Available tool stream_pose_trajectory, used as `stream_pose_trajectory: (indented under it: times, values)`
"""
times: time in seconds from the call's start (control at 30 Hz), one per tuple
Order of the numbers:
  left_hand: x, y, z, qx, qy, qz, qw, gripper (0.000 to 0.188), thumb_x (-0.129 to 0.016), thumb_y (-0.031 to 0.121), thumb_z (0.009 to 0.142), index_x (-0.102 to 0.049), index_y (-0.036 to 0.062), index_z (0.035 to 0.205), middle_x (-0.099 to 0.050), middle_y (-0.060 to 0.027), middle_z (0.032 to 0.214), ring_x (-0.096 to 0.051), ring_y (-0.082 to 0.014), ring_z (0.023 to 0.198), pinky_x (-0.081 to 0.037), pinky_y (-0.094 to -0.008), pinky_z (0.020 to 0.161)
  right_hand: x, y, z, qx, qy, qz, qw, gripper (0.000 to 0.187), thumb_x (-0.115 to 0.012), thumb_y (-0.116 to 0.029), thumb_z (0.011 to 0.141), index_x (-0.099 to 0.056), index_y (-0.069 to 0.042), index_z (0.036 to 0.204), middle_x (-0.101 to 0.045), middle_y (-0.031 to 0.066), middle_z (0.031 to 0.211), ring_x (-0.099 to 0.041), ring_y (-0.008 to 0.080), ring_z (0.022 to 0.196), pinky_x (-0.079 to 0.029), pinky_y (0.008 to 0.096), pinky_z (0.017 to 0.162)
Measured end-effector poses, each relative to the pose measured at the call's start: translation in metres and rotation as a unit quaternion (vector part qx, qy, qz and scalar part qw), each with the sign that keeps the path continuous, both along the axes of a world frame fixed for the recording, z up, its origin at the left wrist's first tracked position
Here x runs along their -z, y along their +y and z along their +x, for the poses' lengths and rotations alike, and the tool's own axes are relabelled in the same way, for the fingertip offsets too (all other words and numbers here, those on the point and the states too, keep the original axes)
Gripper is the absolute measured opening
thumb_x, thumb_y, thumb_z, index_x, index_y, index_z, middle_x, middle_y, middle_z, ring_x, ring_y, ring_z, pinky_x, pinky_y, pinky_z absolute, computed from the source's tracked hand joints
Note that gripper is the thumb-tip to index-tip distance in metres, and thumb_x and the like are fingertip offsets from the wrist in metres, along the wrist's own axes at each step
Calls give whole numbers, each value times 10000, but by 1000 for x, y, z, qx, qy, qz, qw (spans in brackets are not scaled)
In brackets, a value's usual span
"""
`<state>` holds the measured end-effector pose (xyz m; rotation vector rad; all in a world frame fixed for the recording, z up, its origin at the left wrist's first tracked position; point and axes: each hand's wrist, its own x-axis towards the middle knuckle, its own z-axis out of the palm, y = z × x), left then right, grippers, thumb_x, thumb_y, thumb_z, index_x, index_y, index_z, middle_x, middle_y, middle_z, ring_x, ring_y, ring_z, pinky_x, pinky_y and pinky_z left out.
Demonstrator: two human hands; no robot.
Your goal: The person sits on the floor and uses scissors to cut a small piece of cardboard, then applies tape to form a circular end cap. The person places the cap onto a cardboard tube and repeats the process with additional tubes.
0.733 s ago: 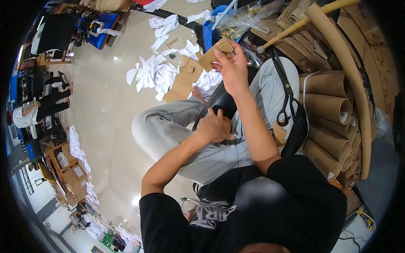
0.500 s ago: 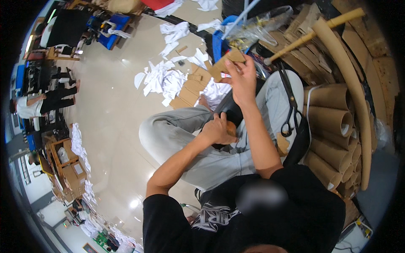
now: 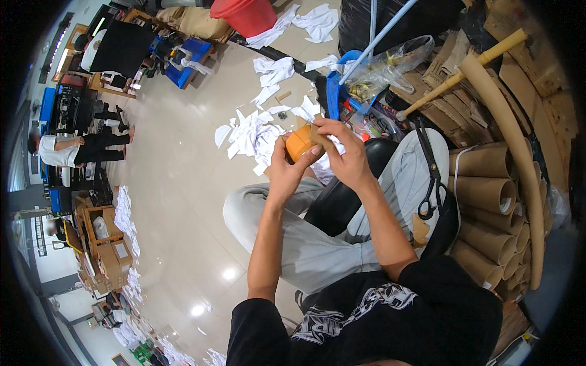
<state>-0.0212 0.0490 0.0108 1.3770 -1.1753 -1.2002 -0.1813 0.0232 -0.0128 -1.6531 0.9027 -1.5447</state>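
Note:
My left hand (image 3: 288, 168) is closed around a thick, rounded orange roll (image 3: 299, 143) that looks like tape, held up above my lap. My right hand (image 3: 348, 152) pinches a small piece of brown cardboard (image 3: 323, 138) against the roll's right side; the fingers partly cover where the two meet. Black-handled scissors (image 3: 433, 177) rest on my right leg, blades pointing away from me. A torn cardboard scrap (image 3: 420, 229) lies near their handles.
Brown cardboard tubes (image 3: 485, 201) are stacked at my right, beside a long curved tube (image 3: 513, 134). White cloth scraps (image 3: 250, 134) litter the floor ahead. A blue bin (image 3: 333, 94) and a red bucket (image 3: 247, 15) stand farther off. A person (image 3: 61, 149) stands at the far left.
My left hand has lifted the orange roll from my lap. My right hand has brought the cardboard down and nearer, so both hands now meet at the roll.

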Motion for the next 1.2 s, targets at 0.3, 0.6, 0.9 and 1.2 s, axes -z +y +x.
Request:
stream_pose_trajectory:
  times: [0.3,0.6,0.9,1.2]
  values:
    - [24,3,14,-62,75,-42,994,574,-624,282,1033,-318,19,1441,-443,-152,1338,-491,-217,1217,-433,-363,1034,-14,3,4,-69,31,-4,997,356,-673,-26,896,-585,-37,1240,-587,177,1293,-573,352,1226,-470,422,1016]
    - [13,6,1,-51,44,-87,994,402,-540,216,1061,-377,47,1388,-402,-145,1417,-439,-272,1354,-417,-386,1089,5,5,13,-85,-73,75,991,351,-750,-150,865,-569,-53,1150,-554,152,1292,-561,276,1167,-470,376,971]
    - [24,5,2,-56,71,-159,983,158,-612,155,1026,-531,29,1077,-334,-144,1491,-310,-345,1496,-312,-449,1176,6,4,7,-102,-134,124,978,432,-782,-118,851,-565,-69,1221,-528,165,1373,-531,261,1303,-454,372,1060]
    - [9,7,-2,-67,108,-161,979,168,-752,80,934,-607,22,994,-325,-137,1549,-361,-408,1477,-457,-459,1090,8,2,-1,-146,-122,126,974,497,-794,-125,867,-556,-99,1302,-486,134,1452,-518,240,1322,-454,372,1074]
